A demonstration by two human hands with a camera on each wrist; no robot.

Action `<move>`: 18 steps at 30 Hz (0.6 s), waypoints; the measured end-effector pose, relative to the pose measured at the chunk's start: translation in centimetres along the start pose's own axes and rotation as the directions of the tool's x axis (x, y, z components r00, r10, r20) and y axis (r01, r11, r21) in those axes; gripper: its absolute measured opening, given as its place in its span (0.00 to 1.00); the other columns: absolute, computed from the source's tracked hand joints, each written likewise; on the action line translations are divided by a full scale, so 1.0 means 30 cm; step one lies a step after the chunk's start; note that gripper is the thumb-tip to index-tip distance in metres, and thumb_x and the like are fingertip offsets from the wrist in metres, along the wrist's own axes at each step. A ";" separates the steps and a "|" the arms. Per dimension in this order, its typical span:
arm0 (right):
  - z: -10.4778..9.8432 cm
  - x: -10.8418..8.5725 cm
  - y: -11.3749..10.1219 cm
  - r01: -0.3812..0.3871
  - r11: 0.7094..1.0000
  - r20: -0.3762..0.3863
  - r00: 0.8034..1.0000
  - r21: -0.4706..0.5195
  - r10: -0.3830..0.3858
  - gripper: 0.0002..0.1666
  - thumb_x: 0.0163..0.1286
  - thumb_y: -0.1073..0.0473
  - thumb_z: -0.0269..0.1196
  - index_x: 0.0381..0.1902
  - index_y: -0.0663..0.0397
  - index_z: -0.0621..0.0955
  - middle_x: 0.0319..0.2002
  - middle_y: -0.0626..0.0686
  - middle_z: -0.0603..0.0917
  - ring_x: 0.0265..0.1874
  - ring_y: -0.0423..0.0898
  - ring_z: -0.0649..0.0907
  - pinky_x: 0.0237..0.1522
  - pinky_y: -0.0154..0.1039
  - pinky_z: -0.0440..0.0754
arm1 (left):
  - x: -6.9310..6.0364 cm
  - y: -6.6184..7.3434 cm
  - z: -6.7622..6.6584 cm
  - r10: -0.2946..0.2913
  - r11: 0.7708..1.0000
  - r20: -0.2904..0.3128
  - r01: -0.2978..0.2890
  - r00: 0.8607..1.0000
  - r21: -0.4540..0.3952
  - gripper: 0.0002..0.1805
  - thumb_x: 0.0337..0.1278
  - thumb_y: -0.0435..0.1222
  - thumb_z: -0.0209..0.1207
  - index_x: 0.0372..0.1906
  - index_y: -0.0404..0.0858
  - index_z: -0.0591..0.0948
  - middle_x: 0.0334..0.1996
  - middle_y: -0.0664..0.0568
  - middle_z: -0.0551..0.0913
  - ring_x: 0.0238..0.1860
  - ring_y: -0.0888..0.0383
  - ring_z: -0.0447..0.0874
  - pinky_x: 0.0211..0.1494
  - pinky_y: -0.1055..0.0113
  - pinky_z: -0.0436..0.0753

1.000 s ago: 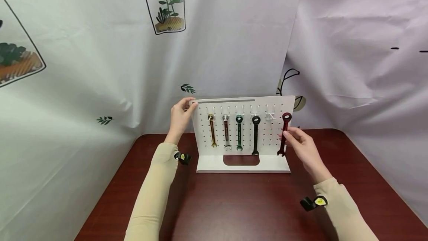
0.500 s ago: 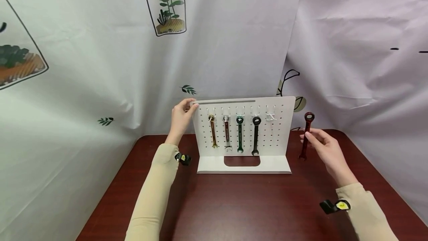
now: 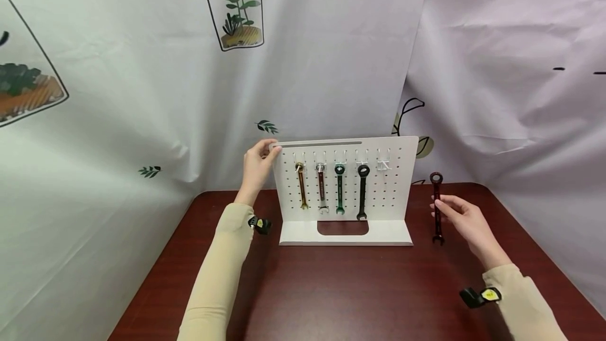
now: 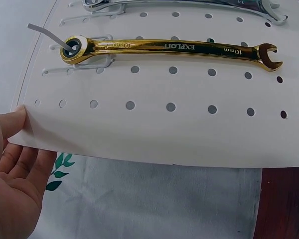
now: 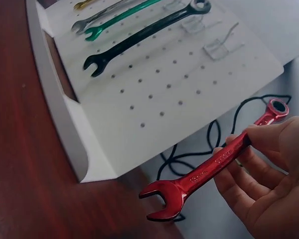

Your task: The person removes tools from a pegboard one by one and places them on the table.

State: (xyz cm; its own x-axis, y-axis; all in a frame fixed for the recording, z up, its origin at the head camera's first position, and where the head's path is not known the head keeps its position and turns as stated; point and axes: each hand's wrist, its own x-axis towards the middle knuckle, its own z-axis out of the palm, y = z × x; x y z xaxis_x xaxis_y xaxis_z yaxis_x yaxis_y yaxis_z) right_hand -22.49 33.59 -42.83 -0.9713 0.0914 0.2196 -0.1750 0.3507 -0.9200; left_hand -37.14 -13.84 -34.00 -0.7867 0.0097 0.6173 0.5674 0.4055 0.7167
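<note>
My right hand (image 3: 471, 228) pinches a red combination wrench (image 5: 204, 172) by its shaft, to the right of the white pegboard stand (image 3: 345, 236). In the head view the wrench is upright, ring end on top, apart from the board. With thumb in front and fingers behind, my left hand (image 3: 258, 167) grips the board's upper left corner. On the board's hooks hang a gold wrench (image 4: 174, 48), a silver wrench (image 3: 322, 188), a green wrench (image 3: 339, 188) and a black wrench (image 5: 144, 35). The rightmost hook (image 5: 217, 50) carries no wrench.
The stand rests on a dark red table (image 3: 341, 288). A patterned white cloth (image 3: 331, 67) hangs behind and at both sides. In the right wrist view a dark cord (image 5: 214, 137) lies looped beyond the board's edge.
My right hand has carried the red wrench rightward, away from the board's right edge, then slightly down. The left hand has stayed on the board's corner.
</note>
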 end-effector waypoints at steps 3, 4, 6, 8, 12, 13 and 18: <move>0.007 -0.004 0.015 -0.023 0.999 0.017 1.000 -0.025 0.024 0.31 0.78 0.51 0.58 0.63 0.75 0.72 0.37 0.30 0.85 0.37 0.31 0.85 0.40 0.32 0.82 | -0.001 0.002 -0.002 -0.008 1.000 -0.002 0.008 1.000 0.004 0.18 0.67 0.41 0.64 0.54 0.33 0.84 0.38 0.42 0.86 0.38 0.51 0.82 0.44 0.59 0.80; 0.008 -0.006 0.019 -0.033 0.999 0.022 0.999 -0.028 0.034 0.31 0.78 0.51 0.58 0.63 0.75 0.72 0.37 0.31 0.85 0.37 0.32 0.85 0.40 0.33 0.83 | -0.002 0.003 -0.002 -0.009 1.000 -0.003 0.009 1.000 0.006 0.18 0.67 0.41 0.64 0.55 0.33 0.84 0.39 0.42 0.86 0.38 0.51 0.82 0.44 0.59 0.80; 0.011 -0.010 0.028 -0.054 0.998 0.030 0.998 -0.026 0.054 0.32 0.78 0.51 0.58 0.63 0.76 0.72 0.38 0.34 0.87 0.38 0.33 0.86 0.41 0.35 0.83 | -0.002 0.005 -0.002 -0.008 1.000 -0.003 0.008 1.000 0.006 0.18 0.67 0.41 0.64 0.55 0.33 0.83 0.39 0.42 0.86 0.39 0.51 0.82 0.44 0.58 0.80; 0.013 -0.014 0.039 -0.075 0.997 0.039 0.996 -0.029 0.076 0.32 0.78 0.50 0.58 0.63 0.76 0.72 0.40 0.39 0.88 0.38 0.34 0.86 0.42 0.37 0.84 | -0.002 0.005 0.000 -0.007 1.000 -0.002 0.007 1.000 0.006 0.19 0.67 0.41 0.64 0.55 0.33 0.83 0.40 0.42 0.86 0.39 0.50 0.82 0.44 0.57 0.80; 0.016 -0.018 0.064 -0.104 0.993 0.056 0.993 -0.053 0.107 0.32 0.78 0.50 0.58 0.62 0.76 0.73 0.43 0.49 0.89 0.37 0.33 0.85 0.42 0.40 0.84 | -0.002 0.003 0.002 -0.004 1.000 -0.002 0.004 1.000 0.006 0.19 0.67 0.41 0.64 0.55 0.32 0.83 0.39 0.42 0.86 0.39 0.50 0.82 0.44 0.57 0.80; 0.018 -0.018 0.071 -0.107 0.992 0.060 0.992 -0.061 0.111 0.32 0.78 0.50 0.58 0.62 0.76 0.73 0.43 0.50 0.89 0.37 0.32 0.85 0.42 0.40 0.84 | -0.002 0.003 0.003 -0.004 1.000 -0.003 0.004 1.000 0.007 0.19 0.67 0.41 0.64 0.55 0.32 0.83 0.39 0.42 0.86 0.39 0.50 0.82 0.44 0.57 0.80; 0.028 -0.021 0.096 -0.106 0.991 0.081 0.990 -0.082 0.113 0.29 0.78 0.53 0.58 0.61 0.77 0.73 0.45 0.60 0.88 0.37 0.33 0.85 0.40 0.39 0.84 | -0.001 0.001 0.002 -0.005 1.000 -0.008 0.005 1.000 0.009 0.19 0.67 0.41 0.65 0.54 0.33 0.84 0.39 0.42 0.86 0.38 0.50 0.82 0.44 0.56 0.80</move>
State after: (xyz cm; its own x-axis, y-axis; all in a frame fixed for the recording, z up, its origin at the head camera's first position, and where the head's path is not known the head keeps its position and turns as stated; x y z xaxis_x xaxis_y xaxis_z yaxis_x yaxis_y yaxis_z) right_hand -22.51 33.78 -45.89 -0.9947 0.0546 0.0877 -0.0573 0.4147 -0.9082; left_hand -37.12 -13.78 -34.03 -0.7875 0.0000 0.6163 0.5610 0.4141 0.7168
